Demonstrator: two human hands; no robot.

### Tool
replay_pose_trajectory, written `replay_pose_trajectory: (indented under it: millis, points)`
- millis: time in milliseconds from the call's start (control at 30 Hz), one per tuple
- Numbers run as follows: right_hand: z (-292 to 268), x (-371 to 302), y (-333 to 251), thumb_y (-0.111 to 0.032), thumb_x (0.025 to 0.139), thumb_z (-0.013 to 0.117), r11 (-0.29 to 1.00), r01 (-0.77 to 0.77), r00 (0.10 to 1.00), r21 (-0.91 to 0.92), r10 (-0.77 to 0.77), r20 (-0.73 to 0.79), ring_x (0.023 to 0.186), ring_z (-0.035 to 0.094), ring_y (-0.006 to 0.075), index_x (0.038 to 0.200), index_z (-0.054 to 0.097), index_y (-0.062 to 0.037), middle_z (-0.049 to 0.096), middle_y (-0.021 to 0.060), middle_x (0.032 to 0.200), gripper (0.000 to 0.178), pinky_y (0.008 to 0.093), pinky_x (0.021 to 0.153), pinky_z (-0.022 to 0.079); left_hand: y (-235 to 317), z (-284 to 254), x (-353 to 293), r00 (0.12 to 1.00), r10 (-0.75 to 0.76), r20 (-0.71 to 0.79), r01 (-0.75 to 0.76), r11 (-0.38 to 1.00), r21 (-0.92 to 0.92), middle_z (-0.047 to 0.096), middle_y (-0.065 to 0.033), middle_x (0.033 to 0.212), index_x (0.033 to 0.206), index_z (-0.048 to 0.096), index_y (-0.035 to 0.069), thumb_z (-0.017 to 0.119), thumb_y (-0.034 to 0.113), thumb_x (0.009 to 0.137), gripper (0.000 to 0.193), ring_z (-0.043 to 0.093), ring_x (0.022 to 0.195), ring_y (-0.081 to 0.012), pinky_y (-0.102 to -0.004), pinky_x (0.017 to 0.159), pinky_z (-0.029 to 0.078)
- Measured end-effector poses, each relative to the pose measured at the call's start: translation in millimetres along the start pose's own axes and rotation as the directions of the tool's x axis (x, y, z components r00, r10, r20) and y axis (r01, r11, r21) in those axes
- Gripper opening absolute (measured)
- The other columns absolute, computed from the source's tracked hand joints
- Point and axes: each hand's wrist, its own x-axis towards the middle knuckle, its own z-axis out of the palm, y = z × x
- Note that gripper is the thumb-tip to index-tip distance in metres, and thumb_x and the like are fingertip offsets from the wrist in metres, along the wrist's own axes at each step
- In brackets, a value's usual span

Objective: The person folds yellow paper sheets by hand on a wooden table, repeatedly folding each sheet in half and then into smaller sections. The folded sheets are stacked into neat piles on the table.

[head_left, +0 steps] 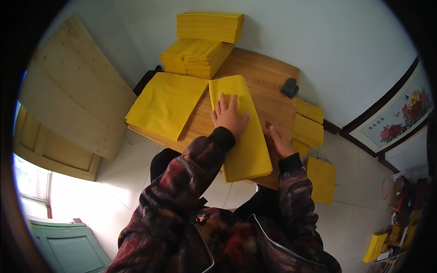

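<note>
A folded stack of yellow paper [248,152] lies lengthwise on the wooden table, its near end reaching the table's front edge. My left hand [230,117] rests flat on its upper half, fingers spread. To the right of the stack, my right hand [279,142] is at the table's edge with its fingers extended; part of the hand is turned away and nothing shows in it. On the left lies a flat, unfolded pile of yellow sheets [166,104], close beside the folded stack.
Folded yellow bundles [195,57] are piled at the table's back left against the wall. A dark grey lump [289,87] sits on the wooden table [268,77] at right. More yellow bundles [308,129] stand on the floor beyond the right edge. A wooden board [73,91] leans at left.
</note>
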Motion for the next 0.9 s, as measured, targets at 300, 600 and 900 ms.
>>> replay_pose_trajectory:
  millis: [300,600,900]
  points:
    - [35.2,-5.9,-54.2,-0.032,0.091,0.061,0.771,0.347,0.938,-0.534,-0.273,0.215,0.142,0.022,0.0309,0.143,0.031,0.0031,0.023,0.0224,0.152,0.07,0.0354,0.113,0.022,-46.0,-15.3,14.7,0.988,0.119,-0.099,-0.149,0.542,-0.827,0.034,-0.0244,0.146,0.136,0.042,0.0,0.053,0.028,0.094,0.051,0.028,0.139,-0.0348,-0.0349,0.113,0.022]
    - [50.1,-4.5,-57.2,-0.025,0.086,0.063,0.631,0.33,0.944,-0.703,-0.229,0.237,0.141,0.02,0.0357,0.14,0.032,0.0029,0.016,0.0256,0.152,0.069,0.0378,0.112,0.024,-98.0,28.9,-18.7,0.864,-0.273,0.422,0.402,-0.129,-0.906,0.02,-0.0111,0.156,0.15,0.016,0.007,0.034,0.062,0.095,0.08,0.017,0.143,-0.0253,-0.0386,0.115,0.013]
    - [14.0,43.2,-44.1,-0.046,0.095,0.051,0.993,-0.066,0.988,0.098,0.052,0.148,0.123,0.047,0.0226,0.14,0.037,-0.0016,0.046,0.0118,0.138,0.065,0.0332,0.103,0.037,-77.4,38.2,-4.5,0.959,-0.083,0.271,0.251,-0.2,-0.947,0.049,-0.0096,0.137,0.143,0.035,0.007,0.032,0.058,0.097,0.069,0.051,0.119,-0.0182,-0.0309,0.1,0.041]
